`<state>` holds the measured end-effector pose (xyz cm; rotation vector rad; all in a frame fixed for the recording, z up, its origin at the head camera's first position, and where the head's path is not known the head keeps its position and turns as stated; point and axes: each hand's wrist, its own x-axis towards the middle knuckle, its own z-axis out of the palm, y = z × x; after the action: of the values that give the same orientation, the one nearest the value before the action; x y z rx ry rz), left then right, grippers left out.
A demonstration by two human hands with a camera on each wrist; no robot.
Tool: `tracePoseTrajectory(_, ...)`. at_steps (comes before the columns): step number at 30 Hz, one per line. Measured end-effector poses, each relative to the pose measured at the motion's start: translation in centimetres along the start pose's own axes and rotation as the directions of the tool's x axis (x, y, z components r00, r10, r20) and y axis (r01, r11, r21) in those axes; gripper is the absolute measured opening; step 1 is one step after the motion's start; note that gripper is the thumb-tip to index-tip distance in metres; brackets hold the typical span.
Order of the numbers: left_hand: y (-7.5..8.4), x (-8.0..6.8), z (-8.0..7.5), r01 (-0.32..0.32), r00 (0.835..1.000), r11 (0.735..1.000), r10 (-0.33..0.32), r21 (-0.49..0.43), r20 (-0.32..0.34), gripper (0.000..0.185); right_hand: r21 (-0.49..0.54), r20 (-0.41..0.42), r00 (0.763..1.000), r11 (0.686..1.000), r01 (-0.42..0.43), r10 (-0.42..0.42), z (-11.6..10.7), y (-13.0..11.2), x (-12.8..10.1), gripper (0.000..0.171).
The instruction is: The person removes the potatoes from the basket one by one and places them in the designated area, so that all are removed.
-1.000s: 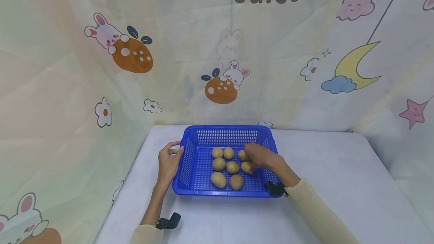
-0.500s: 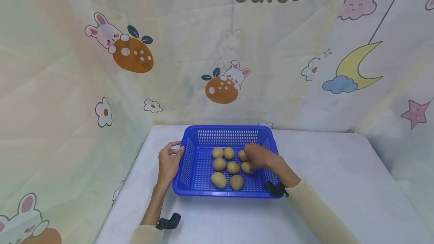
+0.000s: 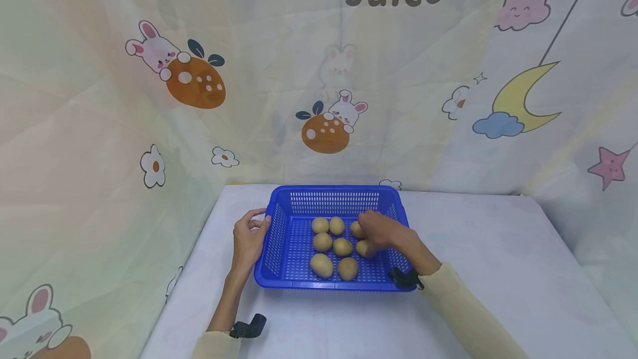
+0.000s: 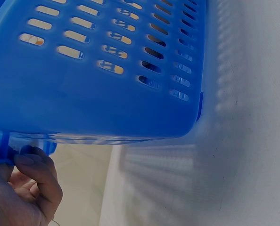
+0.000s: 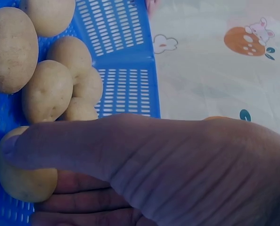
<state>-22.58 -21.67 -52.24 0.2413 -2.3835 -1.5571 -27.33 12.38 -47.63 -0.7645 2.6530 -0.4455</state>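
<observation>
While your left hand (image 3: pixel 248 240) grips the basket (image 3: pixel 329 285) at left, your right hand (image 3: pixel 382 230) pinches a potato (image 5: pixel 29 186) at right, seemingly positioning it, so next keep the basket steady.

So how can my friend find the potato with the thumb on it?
Find the blue basket, then the right hand in it. In the head view, look at the right end of the middle row. That potato is the only one with a thumb on it.
</observation>
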Motion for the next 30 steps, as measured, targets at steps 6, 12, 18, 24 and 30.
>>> tracePoseTrajectory(6,0.0,0.0,0.2,-0.001,1.000,1.000,0.001,-0.006,0.003,0.033,0.005,0.009,1.000,1.000,0.009,-0.009,-0.2,0.1,-0.3,0.038)
tracePoseTrajectory(12,-0.4,-0.1,0.2,-0.002,1.000,1.000,0.002,-0.005,0.004,0.033,0.009,-0.014,0.999,0.999,0.052,-0.052,-0.7,0.0,-0.7,0.033)
tracePoseTrajectory(18,-0.6,-0.2,-0.1,0.007,1.000,1.000,-0.007,0.002,-0.011,0.032,0.033,-0.018,0.997,0.996,0.079,-0.078,-1.2,-0.4,-0.7,0.035)
tracePoseTrajectory(24,-0.4,0.0,0.1,0.000,1.000,1.000,0.001,0.006,-0.010,0.032,0.049,-0.036,0.995,0.994,0.093,-0.091,-2.0,-0.4,-1.1,0.034)
tracePoseTrajectory(30,-0.1,0.0,0.3,0.007,1.000,1.000,-0.006,0.015,-0.023,0.032,0.051,-0.082,0.982,0.983,0.177,-0.173,-2.6,-0.2,-1.6,0.027)
